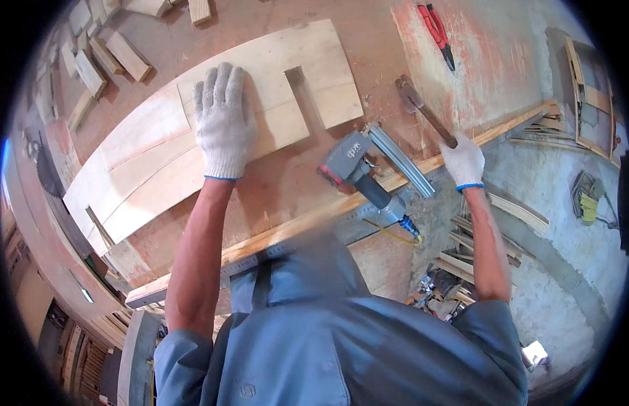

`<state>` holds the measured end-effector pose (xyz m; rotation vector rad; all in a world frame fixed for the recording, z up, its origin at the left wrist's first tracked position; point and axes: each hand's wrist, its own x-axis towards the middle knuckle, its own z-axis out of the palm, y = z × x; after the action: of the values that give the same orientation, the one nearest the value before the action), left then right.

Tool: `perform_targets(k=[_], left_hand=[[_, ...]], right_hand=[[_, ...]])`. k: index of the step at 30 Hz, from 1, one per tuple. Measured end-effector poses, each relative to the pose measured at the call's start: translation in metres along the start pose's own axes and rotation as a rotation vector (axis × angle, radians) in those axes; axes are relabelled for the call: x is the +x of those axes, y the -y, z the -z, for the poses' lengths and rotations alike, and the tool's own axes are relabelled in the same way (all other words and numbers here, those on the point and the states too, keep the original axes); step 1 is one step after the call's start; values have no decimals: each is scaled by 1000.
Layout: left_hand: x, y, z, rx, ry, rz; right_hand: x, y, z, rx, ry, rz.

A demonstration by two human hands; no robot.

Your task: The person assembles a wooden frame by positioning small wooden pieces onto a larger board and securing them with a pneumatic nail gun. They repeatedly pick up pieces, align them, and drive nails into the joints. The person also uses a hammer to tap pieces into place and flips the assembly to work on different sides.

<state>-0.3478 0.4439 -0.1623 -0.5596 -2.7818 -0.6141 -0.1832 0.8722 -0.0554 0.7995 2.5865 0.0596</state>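
Note:
My left hand (224, 122), in a white knit glove, lies flat on a curved pale plywood panel (274, 64), fingers stretched toward its far edge. The panel has a slot cut into its right part and a smaller one at its left end. My right hand (462, 161), also gloved, is closed around the wooden handle of a hammer (433, 120). The hammer's head points away from me, over the worktable, right of the panel. Between my hands a grey nail gun (348, 157) lies near the table's front edge, its silver magazine slanting to the right.
Red-handled pliers (437, 34) lie at the far right of the worktable (389, 51). Several wood blocks (128, 57) are scattered at the far left. A toothed saw blade (48, 172) stands at the left. A yellow hose (395, 235) trails from the nail gun; wood strips (463, 264) are stacked below.

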Motion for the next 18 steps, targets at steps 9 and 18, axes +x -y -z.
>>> perform_targets(k=[9, 18], left_hand=[[-2, 1, 3, -2, 26, -8], [2, -3, 4, 3, 45, 20]], right_hand=[[-54, 52, 30, 553, -16, 272], [-14, 22, 17, 89, 46, 40]])
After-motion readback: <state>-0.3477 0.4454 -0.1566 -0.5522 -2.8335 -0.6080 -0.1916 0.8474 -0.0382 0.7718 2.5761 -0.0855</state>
